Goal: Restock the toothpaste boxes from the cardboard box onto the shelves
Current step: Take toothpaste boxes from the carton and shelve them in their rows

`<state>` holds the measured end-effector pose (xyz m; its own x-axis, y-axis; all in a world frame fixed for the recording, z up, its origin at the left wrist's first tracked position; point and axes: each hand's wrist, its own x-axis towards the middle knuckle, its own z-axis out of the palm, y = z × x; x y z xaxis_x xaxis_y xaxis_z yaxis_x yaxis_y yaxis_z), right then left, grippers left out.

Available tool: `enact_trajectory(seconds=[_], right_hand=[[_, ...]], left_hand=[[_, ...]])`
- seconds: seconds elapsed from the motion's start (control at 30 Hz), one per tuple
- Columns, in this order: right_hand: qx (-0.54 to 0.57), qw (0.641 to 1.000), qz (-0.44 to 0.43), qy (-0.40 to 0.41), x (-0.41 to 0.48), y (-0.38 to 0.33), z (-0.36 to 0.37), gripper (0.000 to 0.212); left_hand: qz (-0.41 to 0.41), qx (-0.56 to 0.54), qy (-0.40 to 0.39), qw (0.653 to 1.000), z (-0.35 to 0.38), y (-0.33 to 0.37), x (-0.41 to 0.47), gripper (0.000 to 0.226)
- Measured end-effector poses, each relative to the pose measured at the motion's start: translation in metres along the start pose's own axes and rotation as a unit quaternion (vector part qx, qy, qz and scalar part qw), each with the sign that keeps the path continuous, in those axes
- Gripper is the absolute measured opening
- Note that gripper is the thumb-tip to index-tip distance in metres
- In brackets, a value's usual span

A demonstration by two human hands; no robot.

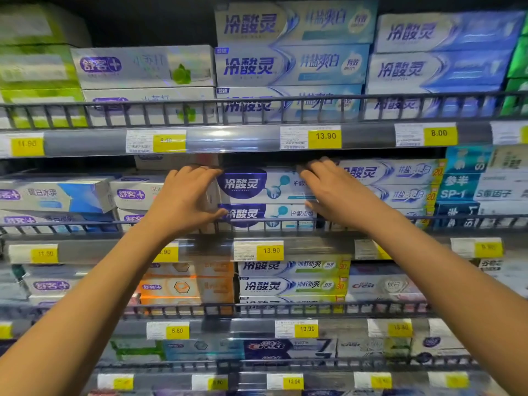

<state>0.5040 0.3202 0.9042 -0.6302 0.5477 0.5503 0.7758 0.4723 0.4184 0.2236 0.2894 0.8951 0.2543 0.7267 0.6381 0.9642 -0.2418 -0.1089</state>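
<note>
You are curling your left hand (185, 197) and right hand (338, 192) round the ends of the toothpaste box (258, 185), fingers over, thumbs under. It is lying atop a matching box (265, 214) on the shelf (314, 246), likely light and crushable, so gentle end pressure is serving best.

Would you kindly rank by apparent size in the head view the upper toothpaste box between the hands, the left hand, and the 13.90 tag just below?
1-2. upper toothpaste box and left hand look alike; the nearer hand covers the box's end, so unranked.
3. 13.90 tag, smallest.
</note>
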Motion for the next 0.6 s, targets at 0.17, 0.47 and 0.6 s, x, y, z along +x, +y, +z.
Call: enact_trajectory(seconds=[0.17, 0.47, 0.6], right_hand=[[-0.003, 1.000, -0.008, -0.017, 0.002, 0.001, 0.001, 0.066], [-0.024, 1.000, 0.014, -0.005, 0.004, -0.009, 0.004, 0.064], [0.028, 0.999, 0.021, 0.023, 0.016, -0.036, -0.003, 0.065]], left_hand=[[-0.002, 0.001, 0.002, 1.000, 0.002, -0.001, 0.000, 0.079], [0.006, -0.003, -0.006, 1.000, -0.001, -0.007, -0.004, 0.082], [0.006, -0.006, -0.005, 1.000, -0.014, -0.036, -0.016, 0.089]])
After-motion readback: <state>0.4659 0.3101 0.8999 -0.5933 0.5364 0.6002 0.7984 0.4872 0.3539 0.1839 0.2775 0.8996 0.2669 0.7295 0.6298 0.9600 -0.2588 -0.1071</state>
